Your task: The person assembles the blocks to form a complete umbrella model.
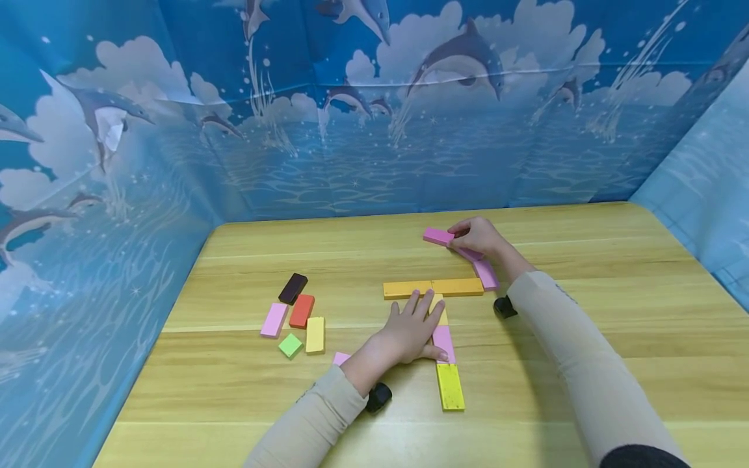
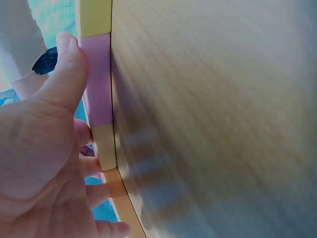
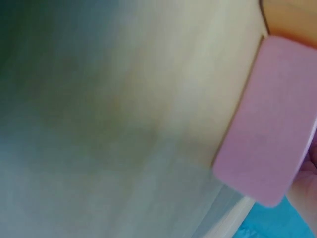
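My right hand (image 1: 476, 235) pinches the right end of a pink block (image 1: 437, 236) at the back of the table. Below that hand, a partly covered pink block (image 1: 470, 255) and another pink block (image 1: 486, 275) run down to the right end of an orange pair (image 1: 456, 287). My left hand (image 1: 407, 331) lies spread over a column of blocks under the orange pair. Its thumb touches a pink block (image 2: 97, 84), and its fingertips reach a light yellow block (image 2: 105, 148) and the orange one. A bright yellow block (image 1: 450, 388) ends the column.
Left of the column lie a dark block (image 1: 292, 288), a red block (image 1: 302, 311), a pink block (image 1: 274, 320), a light yellow block (image 1: 315, 335) and a green block (image 1: 290, 346). One pink block (image 1: 340, 358) is mostly behind the left wrist. A dolphin-print curtain (image 1: 374, 162) borders the table.
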`<state>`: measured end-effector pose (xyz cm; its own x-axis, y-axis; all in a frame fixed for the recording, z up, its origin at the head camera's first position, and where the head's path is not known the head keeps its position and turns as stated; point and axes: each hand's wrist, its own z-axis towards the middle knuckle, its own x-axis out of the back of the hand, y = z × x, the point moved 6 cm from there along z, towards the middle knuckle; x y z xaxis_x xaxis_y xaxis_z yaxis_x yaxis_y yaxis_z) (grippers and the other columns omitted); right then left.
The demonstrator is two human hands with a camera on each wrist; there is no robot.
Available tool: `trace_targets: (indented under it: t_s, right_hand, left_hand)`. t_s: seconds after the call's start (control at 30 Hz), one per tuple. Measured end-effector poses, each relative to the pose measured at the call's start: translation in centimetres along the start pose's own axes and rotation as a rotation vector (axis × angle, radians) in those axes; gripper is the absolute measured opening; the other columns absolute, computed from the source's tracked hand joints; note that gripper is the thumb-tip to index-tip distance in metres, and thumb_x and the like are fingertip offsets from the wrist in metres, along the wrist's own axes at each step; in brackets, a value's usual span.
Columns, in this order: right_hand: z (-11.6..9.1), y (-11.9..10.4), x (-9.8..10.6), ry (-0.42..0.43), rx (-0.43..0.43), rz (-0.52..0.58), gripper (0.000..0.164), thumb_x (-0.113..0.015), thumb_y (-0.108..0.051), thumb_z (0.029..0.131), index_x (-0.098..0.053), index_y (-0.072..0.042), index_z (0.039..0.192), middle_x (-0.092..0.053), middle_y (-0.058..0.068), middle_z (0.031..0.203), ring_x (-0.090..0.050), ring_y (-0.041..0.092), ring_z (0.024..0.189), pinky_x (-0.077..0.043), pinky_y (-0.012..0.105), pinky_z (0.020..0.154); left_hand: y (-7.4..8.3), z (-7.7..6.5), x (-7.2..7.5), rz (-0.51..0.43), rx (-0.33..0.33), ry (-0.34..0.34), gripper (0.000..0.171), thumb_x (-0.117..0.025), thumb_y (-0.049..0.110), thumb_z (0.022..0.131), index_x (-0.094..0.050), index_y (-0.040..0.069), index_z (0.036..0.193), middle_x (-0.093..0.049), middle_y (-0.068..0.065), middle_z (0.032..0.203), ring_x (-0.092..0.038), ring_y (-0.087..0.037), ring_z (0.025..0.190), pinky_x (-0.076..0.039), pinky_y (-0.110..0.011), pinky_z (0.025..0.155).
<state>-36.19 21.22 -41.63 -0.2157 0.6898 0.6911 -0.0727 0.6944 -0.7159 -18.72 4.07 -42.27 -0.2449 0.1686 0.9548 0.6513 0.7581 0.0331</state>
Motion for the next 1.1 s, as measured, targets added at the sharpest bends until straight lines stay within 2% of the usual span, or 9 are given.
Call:
trace_targets:
  t_s: [0.33,0.83,1.1]
  right_hand:
    - [-0.1,0.02,0.18,0.012,-0.017,-0.003,0.04,-0.068,-0.016,0.085,-0.061,0.004,0.118,-0.061,0.017,0.101,-0.053,0.023,0.087,-0.042,0.031,0.071]
    - [-0.09,0.35,-0.06,0.021,-0.024,-0.007,0.041,-0.069,-0.017,0.084,-0.061,0.005,0.118,-0.06,0.018,0.103,-0.052,0.024,0.089,-0.042,0.031,0.072]
    - [-0.76,-0.13,0.65,-0.023,-0.003,0.026,0.046,-0.064,-0.017,0.088,-0.053,0.005,0.126,-0.057,0.02,0.111,-0.051,0.028,0.098,-0.043,0.031,0.076]
  left_hand:
    - [0.1,-0.07,0.06,-0.008,-0.003,0.0,0.09,-0.044,0.065,0.083,-0.011,0.016,0.151,-0.004,-0.01,0.156,-0.006,-0.031,0.141,-0.025,-0.054,0.105]
    - [0.04,-0.25,-0.12,-0.05,0.003,-0.001,0.09,-0.047,0.064,0.082,-0.013,0.017,0.151,-0.004,-0.01,0.156,-0.005,-0.031,0.141,-0.023,-0.055,0.106]
    - [-0.07,-0.08,0.35,-0.049,0.005,0.003,0.092,-0.049,0.064,0.081,-0.015,0.017,0.151,-0.006,-0.009,0.156,-0.008,-0.031,0.141,-0.022,-0.055,0.106]
